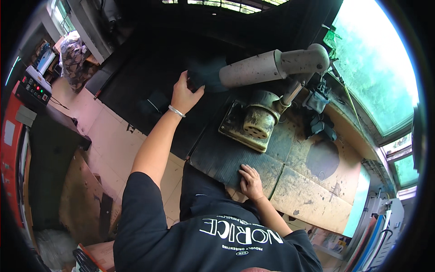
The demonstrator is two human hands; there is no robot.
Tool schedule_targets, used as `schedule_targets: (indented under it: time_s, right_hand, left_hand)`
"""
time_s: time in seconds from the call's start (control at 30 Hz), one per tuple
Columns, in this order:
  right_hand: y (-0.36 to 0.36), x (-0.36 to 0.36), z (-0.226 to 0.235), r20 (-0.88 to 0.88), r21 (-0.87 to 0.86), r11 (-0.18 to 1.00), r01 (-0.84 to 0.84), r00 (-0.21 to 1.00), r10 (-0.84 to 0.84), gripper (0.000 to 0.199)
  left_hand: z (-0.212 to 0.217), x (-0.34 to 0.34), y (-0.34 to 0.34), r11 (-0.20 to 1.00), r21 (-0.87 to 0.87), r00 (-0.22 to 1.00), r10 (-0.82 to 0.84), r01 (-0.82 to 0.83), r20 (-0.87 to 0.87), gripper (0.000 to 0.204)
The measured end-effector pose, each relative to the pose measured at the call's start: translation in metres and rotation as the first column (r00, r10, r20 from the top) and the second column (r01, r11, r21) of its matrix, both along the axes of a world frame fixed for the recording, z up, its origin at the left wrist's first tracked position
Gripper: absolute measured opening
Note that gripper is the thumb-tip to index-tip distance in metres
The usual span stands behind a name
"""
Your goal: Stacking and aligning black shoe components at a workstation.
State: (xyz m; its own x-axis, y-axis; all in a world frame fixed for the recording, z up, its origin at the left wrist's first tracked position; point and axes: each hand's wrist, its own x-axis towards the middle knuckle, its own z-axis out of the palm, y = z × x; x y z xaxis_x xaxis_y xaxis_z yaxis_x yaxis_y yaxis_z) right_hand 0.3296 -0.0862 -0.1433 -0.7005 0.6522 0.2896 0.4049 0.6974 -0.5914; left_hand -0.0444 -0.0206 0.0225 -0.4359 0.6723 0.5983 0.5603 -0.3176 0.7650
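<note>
My left hand (183, 97) reaches out over the dark surface, thumb and fingers curved around a black piece (195, 80). That piece blends into the dark background, so its exact kind is hard to make out. Close beside it on the right is the end of a pale grey jointed tube (253, 69). Below the tube stands a grimy cream machine base (259, 121) with a round, perforated cap. Nearer to me, my right hand (251, 182) lies on the edge of a black-smudged cardboard sheet (235, 165), its fingers loosely bent and nothing in them.
Stained brown cardboard (317, 190) covers the bench on the right. Dark bundled items (322, 127) lie by the window ledge. A control box (34, 88) with lit buttons stands at the far left, above a tiled floor (106, 140).
</note>
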Motion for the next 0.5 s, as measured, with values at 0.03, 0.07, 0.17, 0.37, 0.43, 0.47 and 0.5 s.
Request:
schedule_targets:
  time_s: [0.03,0.07,0.17,0.37,0.43,0.47,0.5]
  right_hand:
    - [0.001,0.0,0.001,-0.008,0.009,1.0,0.003,1.0,-0.003,0.036]
    - [0.002,-0.001,0.002,-0.001,0.014,1.0,0.001,1.0,-0.001,0.036]
    - [0.005,-0.002,0.004,0.0,0.015,1.0,0.004,1.0,-0.004,0.036]
    - [0.005,-0.003,0.001,-0.009,0.022,1.0,0.006,1.0,-0.006,0.035]
    - [0.004,-0.002,0.001,-0.002,0.016,1.0,0.001,1.0,-0.001,0.035]
    - [0.003,-0.002,0.001,0.002,0.01,1.0,0.001,1.0,-0.001,0.035]
    - [0.003,-0.003,0.001,0.002,0.011,1.0,-0.002,1.0,0.002,0.035]
  left_hand:
    - [0.005,0.002,0.006,1.0,-0.009,1.0,-0.006,0.006,-0.006,0.05]
    - [0.006,0.003,0.012,1.0,-0.003,1.0,-0.004,0.004,0.0,0.05]
    - [0.013,0.008,0.022,1.0,0.01,1.0,-0.001,0.001,-0.004,0.051]
    - [0.025,0.017,0.024,0.999,0.026,0.999,-0.032,0.032,0.008,0.05]
    - [0.026,0.018,0.023,1.0,0.003,0.999,-0.029,0.029,0.016,0.049]
    - [0.026,0.018,0.022,1.0,0.003,1.0,-0.026,0.026,0.016,0.049]
    - [0.026,0.018,0.022,1.0,0.009,1.0,-0.025,0.025,0.01,0.049]
